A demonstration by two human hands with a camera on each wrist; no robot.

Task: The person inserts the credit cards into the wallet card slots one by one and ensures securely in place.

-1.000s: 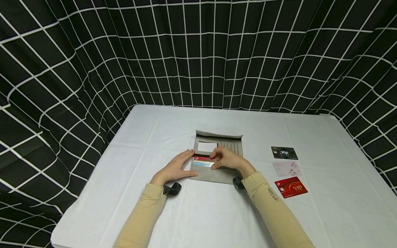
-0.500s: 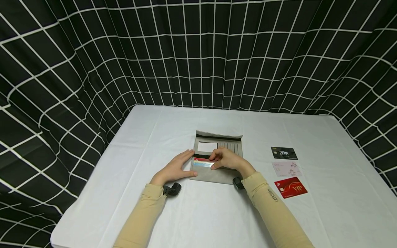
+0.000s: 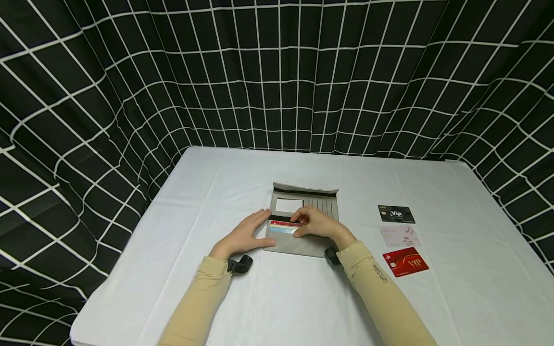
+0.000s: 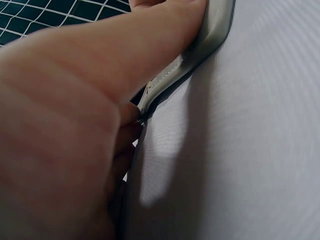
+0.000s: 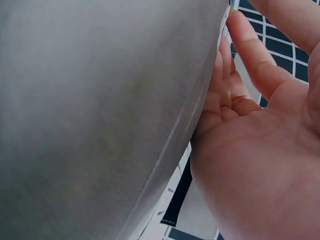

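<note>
A grey wallet (image 3: 289, 245) lies unfolded on the white cloth, its slots and a white window panel in sight. From its near pocket stick out a narrow red card (image 3: 281, 223) and a light blue card (image 3: 280, 230), with a pale strip between them. My left hand (image 3: 244, 234) rests spread at the wallet's left side, the thumb (image 4: 165, 30) lying on its near corner. Over the pocket, my right hand (image 3: 319, 223) has its index finger (image 5: 252, 47) against the red card's top edge and its thumb low by the blue card. The right thumb's tip is outside the right wrist view.
To the right, three cards lie in a column on the table (image 3: 225, 182): a black Vip card (image 3: 396, 214), a pink card (image 3: 400, 236) and a red VIP card (image 3: 406, 262). A black grid-patterned curtain (image 3: 277, 77) surrounds the table's back and sides.
The red card has slid lower into the pocket and shows a thinner strip, with my right index finger moving slightly along. My left hand has stayed in place.
</note>
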